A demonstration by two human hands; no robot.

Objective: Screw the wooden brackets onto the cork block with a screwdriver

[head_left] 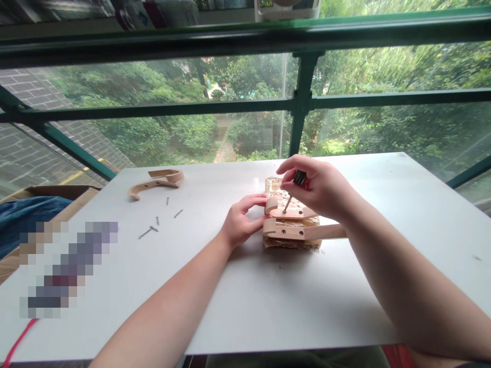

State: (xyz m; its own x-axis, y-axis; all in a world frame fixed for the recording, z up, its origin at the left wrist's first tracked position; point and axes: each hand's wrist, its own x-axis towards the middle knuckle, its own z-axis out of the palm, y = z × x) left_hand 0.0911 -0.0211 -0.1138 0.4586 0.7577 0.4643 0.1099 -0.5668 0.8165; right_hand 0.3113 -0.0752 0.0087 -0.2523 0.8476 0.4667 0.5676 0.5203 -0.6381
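My right hand point(320, 186) is closed around a screwdriver point(298, 177) with a black handle. Its thin shaft slants down to a hole in the farther of two curved pale wooden pieces point(293, 213). The nearer wooden piece point(293, 233) lies alongside, two dark holes showing in it. Both rest across a block point(284, 244) that looks wrapped in shiny clear plastic. At the block's left edge, my left hand point(241, 217) steadies it, with thumb and fingers curled against the side and the rounded wooden ends. The far end of the farther piece is hidden behind my right hand.
Several loose screws point(153, 229) lie on the white table point(230, 306) at left. Behind them sit more curved wooden pieces point(157, 185). A blurred-out object point(72, 271) with a red cord is at the left edge, beside a cardboard box point(82, 197). Green railing point(303, 97) stands behind.
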